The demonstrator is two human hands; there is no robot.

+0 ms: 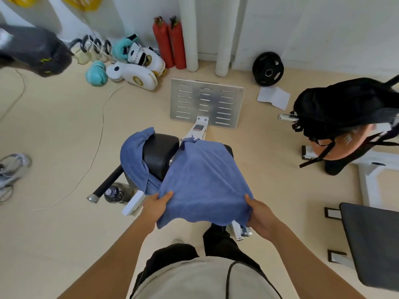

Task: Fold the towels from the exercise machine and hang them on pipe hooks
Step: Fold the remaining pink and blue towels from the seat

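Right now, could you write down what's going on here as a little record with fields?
setting: gym floor beside an exercise machine seat
held item: blue towel, spread over the seat's right side
left hand: grips the towel's near left corner
right hand: grips the towel's near right corner
second towel: blue, draped unfolded over the seat's left side
footplate: metal, slotted, beyond the seat
by the wall: two red fire extinguishers, boxing gloves, black weight plate
task stage: folding not yet finished; no hooks visible

A towel is spread at centre; a second towel is draped over the seat pad at ten o'clock, the footplate at twelve.
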